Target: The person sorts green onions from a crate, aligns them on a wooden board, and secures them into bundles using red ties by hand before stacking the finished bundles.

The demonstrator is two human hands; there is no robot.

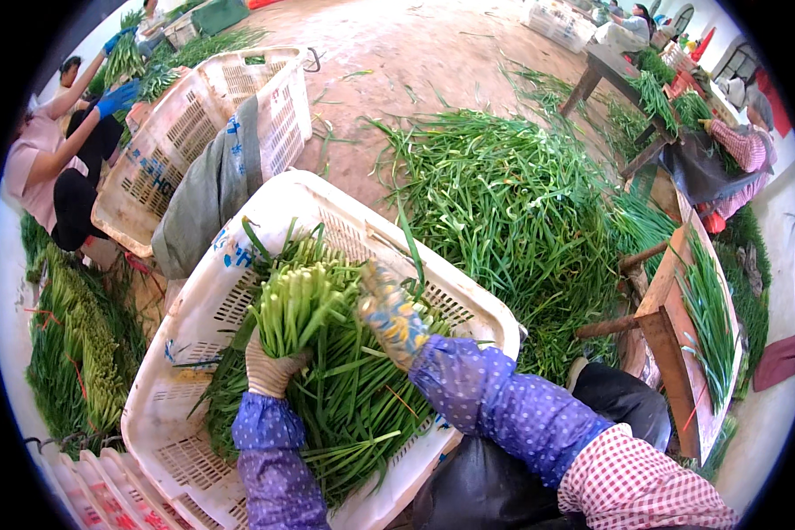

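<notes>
While the left hand (276, 364) grips greens (293, 305), the right hand (392, 316) is alongside.

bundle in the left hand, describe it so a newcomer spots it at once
Find the white crate at lower centre. Over it, a gloved left hand grips the bundle. Its pale stalk ends are gathered side by side, unlike the loose green leaves below.

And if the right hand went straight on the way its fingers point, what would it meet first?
Probably the far wall of the white crate, though depth is unclear: the right hand may brush the stalks held in the left hand first, as they sit close beside it.
</notes>
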